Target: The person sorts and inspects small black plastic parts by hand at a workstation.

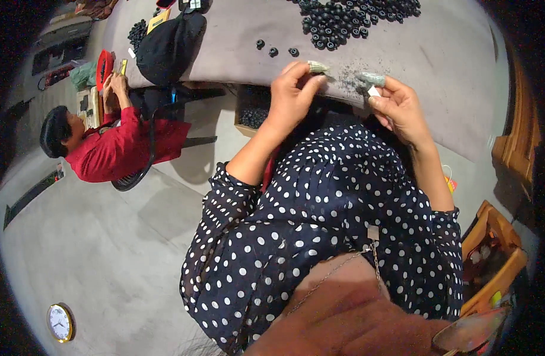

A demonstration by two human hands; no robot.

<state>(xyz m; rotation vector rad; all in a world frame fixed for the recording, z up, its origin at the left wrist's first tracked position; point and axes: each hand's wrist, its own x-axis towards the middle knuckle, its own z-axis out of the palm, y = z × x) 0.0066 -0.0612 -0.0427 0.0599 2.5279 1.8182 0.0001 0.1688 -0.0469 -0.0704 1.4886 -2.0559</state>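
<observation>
My left hand (291,95) is over the near edge of the cloth-covered table (237,53), thumb and index finger pinched together. A light striped covering wraps that index fingertip. Whatever lies in the pinch is too small to make out. To its right, my right hand (401,108) grips a small flat white piece (374,91) between thumb and fingers. A grey-green covering is on its index finger. Black crumbs (348,76) lie scattered on the cloth between the hands. Beyond my left hand sit three loose black round parts (273,52), apart from the big pile.
A large pile of black round parts (337,24) covers the table's far side. Below the edge stands a box (247,126) of dark pieces. At left, a person in red (121,145) works seated beside a black bag (170,50). A wooden chair (492,255) stands right.
</observation>
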